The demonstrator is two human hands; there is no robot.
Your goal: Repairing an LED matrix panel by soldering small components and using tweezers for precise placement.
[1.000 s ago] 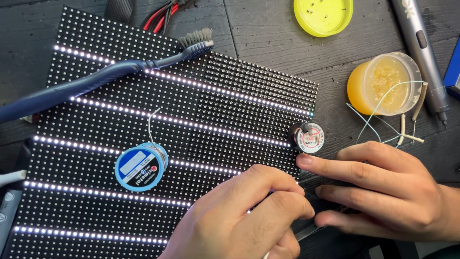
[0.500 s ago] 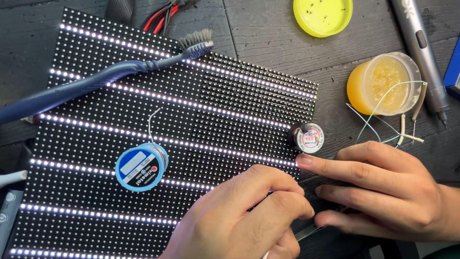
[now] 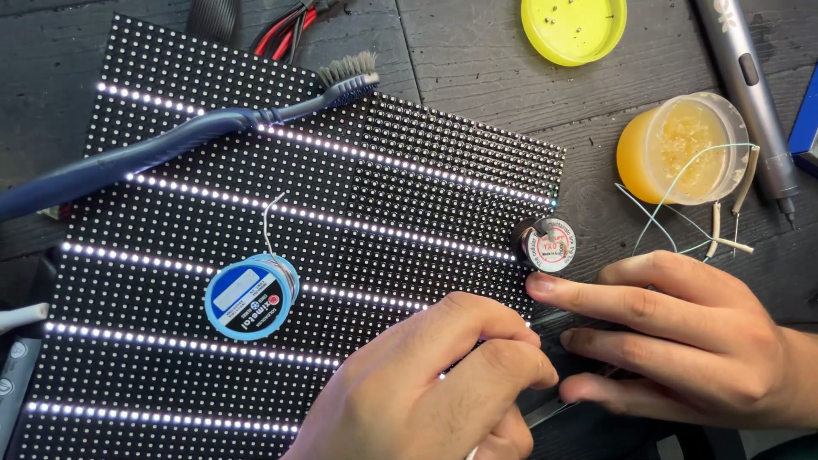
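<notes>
Both hands met at the lower right edge of the stiff, fragile lit panel (image 3: 281, 255) on the table: the left hand (image 3: 426, 392) pinched thin tweezers (image 3: 545, 415), the right hand (image 3: 682, 336) pressed flat, fingers extended.

LED panel (image 3: 383, 183): black w/ white dot grid, bright white lit rows. Toothbrush (image 3: 170, 149): dark blue handle, grey bristles. Solder spool (image 3: 251, 296): blue rim, white/blue label w/ red mark. Small spool (image 3: 547, 244): silver, white label. Lid (image 3: 573, 30): yellow. Tub (image 3: 682, 149): orange-yellow, translucent. Pen tool (image 3: 750, 94): grey. Tabletop (image 3: 477, 77): dark grey wood grain.
</notes>
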